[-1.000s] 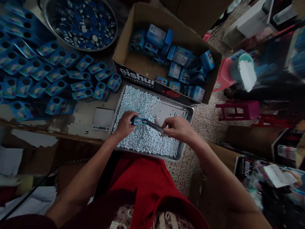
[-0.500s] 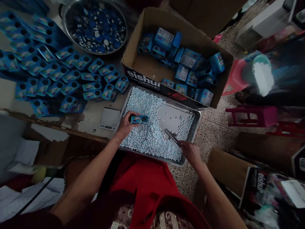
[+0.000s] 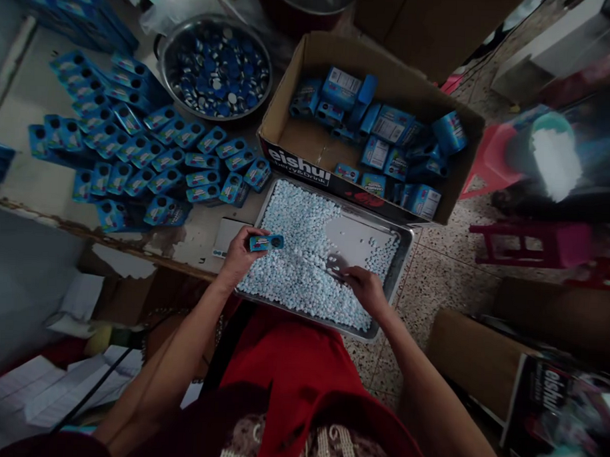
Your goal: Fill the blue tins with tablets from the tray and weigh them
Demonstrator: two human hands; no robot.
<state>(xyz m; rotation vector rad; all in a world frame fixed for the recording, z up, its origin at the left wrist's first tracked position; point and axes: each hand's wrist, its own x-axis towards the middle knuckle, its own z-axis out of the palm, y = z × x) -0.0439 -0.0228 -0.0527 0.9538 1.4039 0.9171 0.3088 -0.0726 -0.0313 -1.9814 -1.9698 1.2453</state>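
My left hand (image 3: 238,256) is closed around a small blue box (image 3: 265,242) with a dark round hole in its top. It holds the box over the left side of a metal tray (image 3: 406,259). Small pale blue and white candies (image 3: 304,255) are heaped in the tray, thickest at the left and front. My right hand (image 3: 366,284) grips a small metal scoop (image 3: 338,264) low over the tray's middle, beside the candies; its exact shape is blurred. Left of the tray, partly behind my left hand, lies a small kitchen scale (image 3: 225,238).
Rows of upright blue boxes (image 3: 137,149) with holes stand on the table at left. Behind them a metal bowl (image 3: 163,57) holds blue and silver round caps. A cardboard carton (image 3: 308,138) of blue boxes borders the tray's far edge. Pink stools (image 3: 539,247) stand at right.
My left hand has drawn the blue box slightly left, away from the middle of the heap. The scoop in my right hand has turned and moved further over the tray. The camera view has shifted.
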